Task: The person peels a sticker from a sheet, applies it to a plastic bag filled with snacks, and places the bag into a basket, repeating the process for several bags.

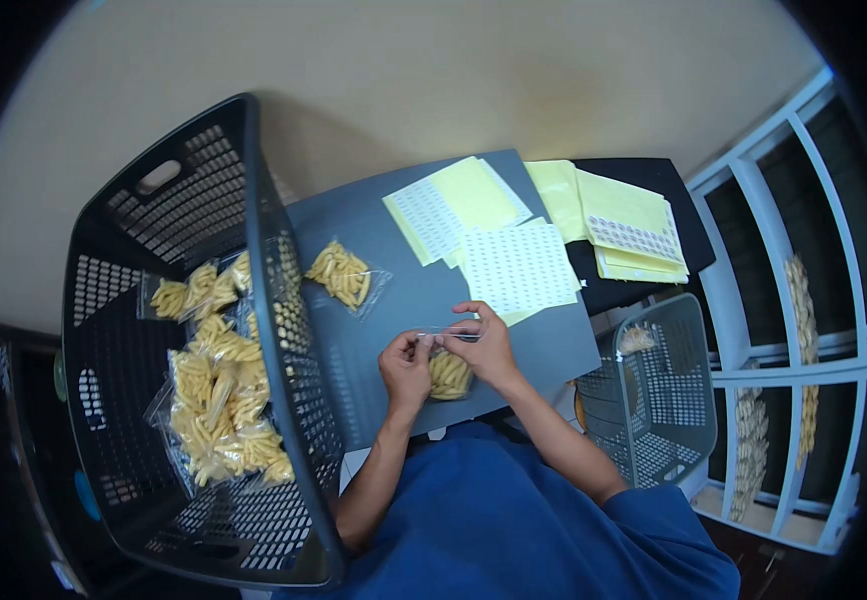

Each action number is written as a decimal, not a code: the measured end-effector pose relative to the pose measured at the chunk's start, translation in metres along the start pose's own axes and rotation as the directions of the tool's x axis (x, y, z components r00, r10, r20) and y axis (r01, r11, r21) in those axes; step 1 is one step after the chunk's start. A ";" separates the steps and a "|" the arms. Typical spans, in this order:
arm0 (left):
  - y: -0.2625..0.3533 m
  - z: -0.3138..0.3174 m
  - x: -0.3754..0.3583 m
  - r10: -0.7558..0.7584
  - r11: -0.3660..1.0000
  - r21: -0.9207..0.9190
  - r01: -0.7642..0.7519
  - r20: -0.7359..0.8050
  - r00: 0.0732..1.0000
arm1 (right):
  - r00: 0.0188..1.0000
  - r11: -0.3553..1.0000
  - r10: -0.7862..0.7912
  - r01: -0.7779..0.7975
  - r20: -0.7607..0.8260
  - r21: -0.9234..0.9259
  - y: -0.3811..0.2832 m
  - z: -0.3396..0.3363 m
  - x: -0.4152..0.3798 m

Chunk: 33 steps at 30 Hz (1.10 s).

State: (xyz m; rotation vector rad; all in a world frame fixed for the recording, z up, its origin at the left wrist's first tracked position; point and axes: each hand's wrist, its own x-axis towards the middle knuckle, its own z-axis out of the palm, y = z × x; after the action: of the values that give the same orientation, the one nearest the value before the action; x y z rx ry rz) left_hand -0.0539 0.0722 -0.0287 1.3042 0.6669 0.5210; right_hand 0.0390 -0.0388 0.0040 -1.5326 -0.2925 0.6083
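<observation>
A clear plastic bag of pale yellow finger-shaped snacks (448, 376) is on the grey table in front of me. My left hand (409, 368) pinches the top edge of this bag with thumb and fingertips. On the other side of the same edge, my right hand (484, 345) has its thumb and fingers closed on the plastic, touching close to the left thumb. A second filled bag (342, 274) lies on the table beyond my left hand, beside the basket.
At left stands a large dark basket (251, 200) with several filled bags (219, 400) inside. Label sheets (520, 268) lie on the grey table (354, 400). More yellow sheets (634, 225) sit on a black surface. A smaller grey basket (699, 400) and white-framed shelves (794, 375) stand at right.
</observation>
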 end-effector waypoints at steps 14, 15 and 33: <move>0.013 0.059 0.014 0.409 0.611 0.779 -0.140 -0.160 0.898 | 0.896 0.892 -0.292 0.128 -0.336 -0.433 0.003 -0.276 0.052; 0.021 0.079 0.016 0.424 0.612 0.769 -0.185 -0.122 0.898 | 0.904 0.872 -0.276 0.093 -0.325 -0.481 0.001 -0.301 0.060; -0.059 0.423 0.165 -0.396 0.878 0.378 0.295 0.225 0.890 | 0.672 0.315 -0.740 0.388 0.031 -0.866 0.027 -0.397 0.133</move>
State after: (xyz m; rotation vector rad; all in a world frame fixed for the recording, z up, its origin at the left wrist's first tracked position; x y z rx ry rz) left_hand 0.3601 -0.1209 -0.0577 1.4976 0.7382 -0.0959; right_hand 0.3578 -0.3032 -0.0648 -2.2208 -0.8953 -0.5643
